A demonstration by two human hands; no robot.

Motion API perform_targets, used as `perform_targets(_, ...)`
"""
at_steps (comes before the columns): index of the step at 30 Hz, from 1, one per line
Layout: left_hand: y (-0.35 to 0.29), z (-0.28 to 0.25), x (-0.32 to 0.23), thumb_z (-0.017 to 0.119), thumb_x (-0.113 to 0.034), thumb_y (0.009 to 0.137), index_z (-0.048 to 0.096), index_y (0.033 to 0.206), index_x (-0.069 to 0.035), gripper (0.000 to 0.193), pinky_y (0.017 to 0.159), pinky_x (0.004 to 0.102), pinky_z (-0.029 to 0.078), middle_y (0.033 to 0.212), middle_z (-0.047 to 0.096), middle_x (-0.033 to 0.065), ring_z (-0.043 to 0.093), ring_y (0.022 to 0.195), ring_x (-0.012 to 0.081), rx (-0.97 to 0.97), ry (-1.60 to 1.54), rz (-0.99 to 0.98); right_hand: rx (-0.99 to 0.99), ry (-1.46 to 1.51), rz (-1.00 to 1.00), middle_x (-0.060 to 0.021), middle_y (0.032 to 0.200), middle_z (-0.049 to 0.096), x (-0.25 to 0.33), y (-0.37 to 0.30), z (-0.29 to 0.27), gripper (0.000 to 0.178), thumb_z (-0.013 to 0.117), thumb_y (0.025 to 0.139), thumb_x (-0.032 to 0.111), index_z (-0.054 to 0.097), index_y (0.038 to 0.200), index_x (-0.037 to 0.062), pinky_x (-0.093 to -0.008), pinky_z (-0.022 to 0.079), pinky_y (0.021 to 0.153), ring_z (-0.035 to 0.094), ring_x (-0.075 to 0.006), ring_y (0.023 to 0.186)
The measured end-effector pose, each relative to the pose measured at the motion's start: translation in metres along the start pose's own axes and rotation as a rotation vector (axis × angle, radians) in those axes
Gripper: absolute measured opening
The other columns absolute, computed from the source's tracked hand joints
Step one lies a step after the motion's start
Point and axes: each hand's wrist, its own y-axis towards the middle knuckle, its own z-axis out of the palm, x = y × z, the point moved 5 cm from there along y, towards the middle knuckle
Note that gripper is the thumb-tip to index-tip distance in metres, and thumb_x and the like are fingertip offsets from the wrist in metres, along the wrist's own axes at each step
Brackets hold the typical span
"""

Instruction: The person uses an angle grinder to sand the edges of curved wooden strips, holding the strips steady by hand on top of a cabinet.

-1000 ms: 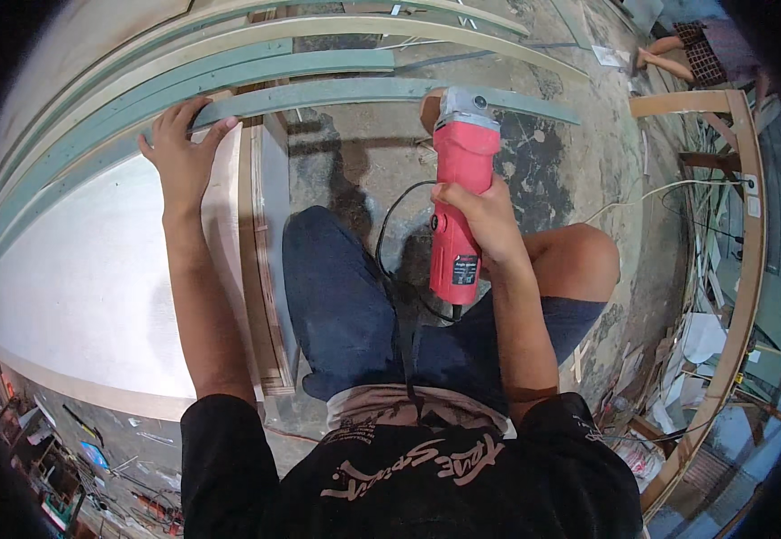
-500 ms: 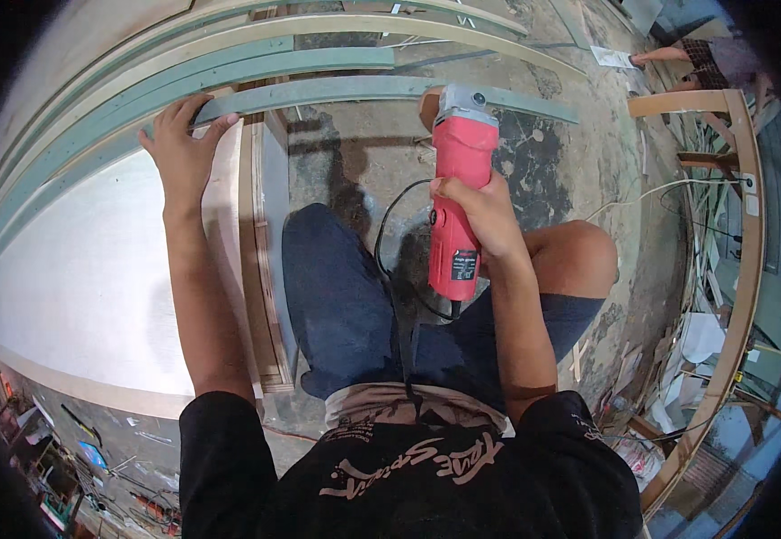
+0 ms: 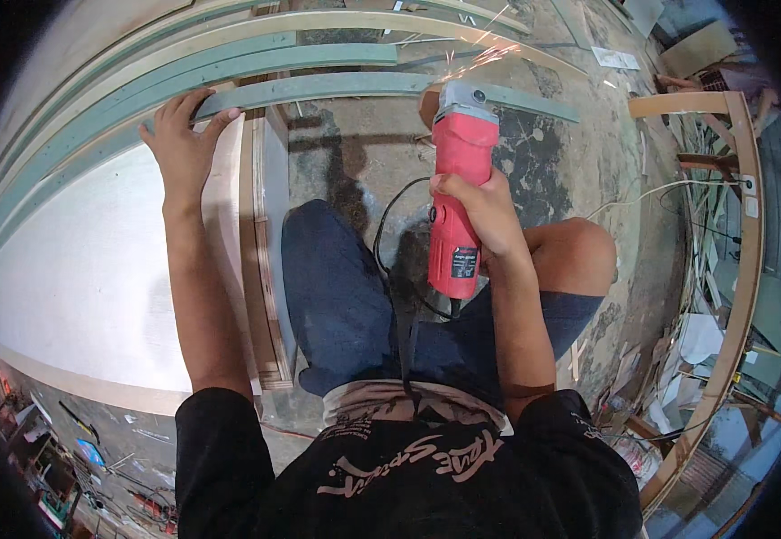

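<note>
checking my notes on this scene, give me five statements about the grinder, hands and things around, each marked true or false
1. The right hand grips a red grinder. True.
2. The left hand is on the grinder too. False: it holds the nearest grey-green strip.
3. Sparks show beyond the grinder. True.
4. The white panel lies on the person's right. False: it is on the person's left.
5. A black cord leaves the grinder's lower end. True.

Stained grey floor [image 3: 541,171]; wooden frame [image 3: 752,247] at right.
</note>
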Motion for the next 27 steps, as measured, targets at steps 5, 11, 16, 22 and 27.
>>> perform_targets(5, 0.0011, -0.0008, -0.0008, 0.082, -0.052, 0.078, 0.075, 0.116, -0.018, 0.051, 0.113, 0.0712, 0.016, 0.126, 0.069, 0.0052, 0.059, 0.124, 0.0277, -0.01, 0.008, 0.004, 0.001, 0.012, 0.022, -0.0028, 0.08, 0.066, -0.0026, 0.0018, -0.0016, 0.018, 0.073, 0.085, 0.014, 0.065, 0.097, 0.004, -0.0295, 0.051, 0.062, 0.063, -0.0125, 0.067)
perform_targets(11, 0.0011, -0.002, -0.0004, 0.082, -0.052, 0.078, 0.075, 0.115, -0.018, 0.051, 0.112, 0.0694, 0.019, 0.125, 0.069, 0.0052, 0.059, 0.122, 0.0279, -0.011, -0.025, 0.009, 0.011, 0.01, -0.005, -0.0022, 0.081, 0.066, -0.0031, 0.0026, -0.0004, 0.018, 0.074, 0.085, 0.014, 0.065, 0.097, 0.0042, -0.0291, 0.05, 0.062, 0.062, -0.0118, 0.067)
perform_targets(16, 0.0011, 0.0001, 0.001, 0.082, -0.055, 0.077, 0.075, 0.115, -0.019, 0.053, 0.114, 0.0724, 0.012, 0.124, 0.07, 0.0029, 0.057, 0.125, 0.0272, 0.0, -0.051, 0.005, -0.011, -0.012, 0.035, -0.0031, 0.083, 0.066, 0.0011, -0.0013, 0.0003, 0.021, 0.075, 0.085, 0.015, 0.065, 0.099, 0.0041, -0.0291, 0.051, 0.063, 0.063, -0.0121, 0.069)
perform_targets(22, 0.0002, 0.0003, 0.0041, 0.082, -0.054, 0.077, 0.075, 0.115, -0.019, 0.053, 0.113, 0.0713, 0.014, 0.122, 0.07, 0.0025, 0.057, 0.124, 0.0267, -0.033, -0.052, 0.036, 0.008, -0.009, 0.03, -0.0039, 0.083, 0.067, 0.001, -0.0009, 0.002, 0.021, 0.074, 0.085, 0.015, 0.065, 0.1, 0.0036, -0.0292, 0.051, 0.063, 0.064, -0.0129, 0.069)
perform_targets(27, 0.0016, -0.001, 0.0009, 0.082, -0.054, 0.077, 0.076, 0.113, -0.018, 0.052, 0.114, 0.0709, 0.014, 0.121, 0.071, 0.0024, 0.058, 0.123, 0.0262, -0.002, -0.064, 0.016, 0.013, -0.005, 0.032, -0.0038, 0.082, 0.066, 0.0041, -0.0008, 0.0057, 0.023, 0.074, 0.084, 0.015, 0.064, 0.101, 0.0033, -0.0292, 0.051, 0.063, 0.064, -0.0131, 0.069)
